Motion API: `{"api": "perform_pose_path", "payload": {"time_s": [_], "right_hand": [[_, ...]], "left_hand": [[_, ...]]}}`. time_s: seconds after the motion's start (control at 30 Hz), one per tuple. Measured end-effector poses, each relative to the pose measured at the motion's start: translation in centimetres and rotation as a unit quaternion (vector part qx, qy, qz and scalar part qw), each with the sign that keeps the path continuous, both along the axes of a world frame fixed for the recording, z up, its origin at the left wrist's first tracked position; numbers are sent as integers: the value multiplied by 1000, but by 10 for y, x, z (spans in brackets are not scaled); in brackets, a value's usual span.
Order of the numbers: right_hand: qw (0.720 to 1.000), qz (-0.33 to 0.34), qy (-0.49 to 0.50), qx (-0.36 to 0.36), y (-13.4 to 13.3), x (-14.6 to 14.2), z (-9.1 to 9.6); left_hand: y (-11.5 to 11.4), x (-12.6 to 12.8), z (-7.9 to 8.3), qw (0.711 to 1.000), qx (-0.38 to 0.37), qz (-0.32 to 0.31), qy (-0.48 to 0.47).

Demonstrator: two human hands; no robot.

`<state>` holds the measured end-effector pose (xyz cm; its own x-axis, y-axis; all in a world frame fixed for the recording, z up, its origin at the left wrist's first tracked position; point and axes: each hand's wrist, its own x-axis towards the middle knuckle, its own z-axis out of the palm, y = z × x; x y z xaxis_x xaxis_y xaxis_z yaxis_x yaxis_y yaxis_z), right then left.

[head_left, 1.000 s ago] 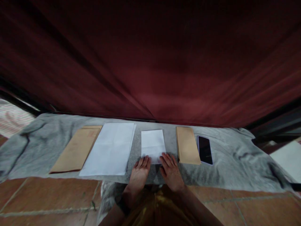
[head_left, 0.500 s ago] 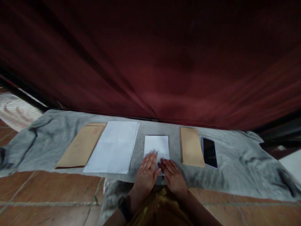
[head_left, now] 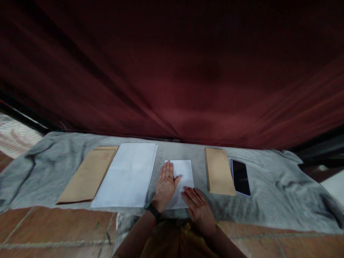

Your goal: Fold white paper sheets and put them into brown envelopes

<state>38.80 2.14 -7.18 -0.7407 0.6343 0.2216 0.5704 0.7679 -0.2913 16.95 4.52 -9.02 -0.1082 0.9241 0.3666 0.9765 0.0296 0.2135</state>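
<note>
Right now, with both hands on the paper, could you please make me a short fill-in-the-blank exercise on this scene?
1. The left hand and right hand rest on a paper coloured ____.
2. The dark wristband is on the ____ wrist.
3. The phone lies to the ____ of the narrow brown stack.
4. The wide white stack lies between that paper and a wide ____ stack.

Missing words: white; left; right; brown.

The left grip [head_left: 166,185] hides most of the left edge of the small white paper [head_left: 184,172]; the right grip [head_left: 200,209] covers its near right corner. Well left of both grips, a mark [head_left: 105,155] on the brown paper stack [head_left: 85,177] is too blurred to read; far right of them, the view's edge cuts off a white object [head_left: 335,190]
</note>
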Motion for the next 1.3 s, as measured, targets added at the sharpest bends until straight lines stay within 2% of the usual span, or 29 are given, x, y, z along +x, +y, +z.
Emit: {"api": "perform_pose_path", "payload": {"time_s": [0.1,0.17,0.33,0.4,0.53,0.7,0.8,0.9,0.97,1.17,1.3], "right_hand": [[1000,2,-1,-3,0,0,1],[1000,5,-1,-2,1,0,1],[1000,-3,10,1,0,-2,0],[1000,-5,21,0,0,-2,1],[1000,2,30,-9,0,-2,3],[999,5,30,-22,1,0,0],[999,9,29,-22,2,0,0],[999,10,23,-21,2,0,1],[1000,5,20,-22,1,-1,1],[1000,3,15,-24,0,-1,-3],[1000,7,16,-13,1,1,-5]], "left_hand": [[10,-6,3,999,-16,28,2],[16,-2,8,999,-32,16,6],[29,32,19,983,-56,-175,13],[35,44,19,976,-67,-205,7],[49,48,16,976,-87,-198,3],[63,29,13,980,-93,-175,10],[62,17,13,984,-94,-150,11],[45,7,15,989,-96,-114,3],[22,3,15,990,-95,-105,-2],[-72,6,8,980,-92,-176,12],[-107,4,3,981,-88,-171,37]]}}
